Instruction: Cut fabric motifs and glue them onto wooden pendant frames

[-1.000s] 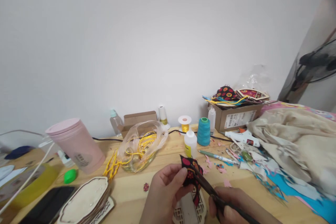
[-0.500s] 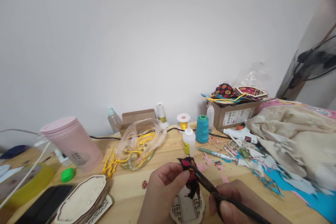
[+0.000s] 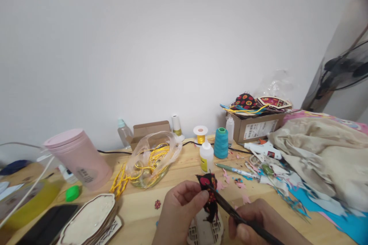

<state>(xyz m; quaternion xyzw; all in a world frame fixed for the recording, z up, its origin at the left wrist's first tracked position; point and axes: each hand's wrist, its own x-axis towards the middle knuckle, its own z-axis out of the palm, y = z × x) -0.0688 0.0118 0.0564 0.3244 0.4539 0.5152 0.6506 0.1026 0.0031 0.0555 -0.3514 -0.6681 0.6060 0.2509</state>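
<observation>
Black patterned fabric (image 3: 212, 197) with red and orange spots is pinched between the thumb and fingers of my left hand (image 3: 182, 208). Its lower part hangs ragged over a pale wooden openwork piece (image 3: 205, 229) lying on the table. My right hand (image 3: 255, 220) is closed around a long, slim black tool that looks like tweezers (image 3: 228, 207). The tool's tip touches the fabric close to my left thumb; whether it grips the cloth is hidden. A white squeeze bottle (image 3: 206, 157) with a yellow label stands just behind the fabric.
A blue thread cone (image 3: 221, 144), a pen (image 3: 235, 171) and fabric scraps (image 3: 287, 183) lie rightward, below a full cardboard box (image 3: 258, 127). Leftward are a bag of yellow cords (image 3: 155, 160), stacked wooden plates (image 3: 89, 218), a phone (image 3: 48, 224) and a pink tumbler (image 3: 79, 159).
The tool's tip has shifted left across the fabric, nearer my left thumb. The fabric has turned slightly, and the view has moved a little.
</observation>
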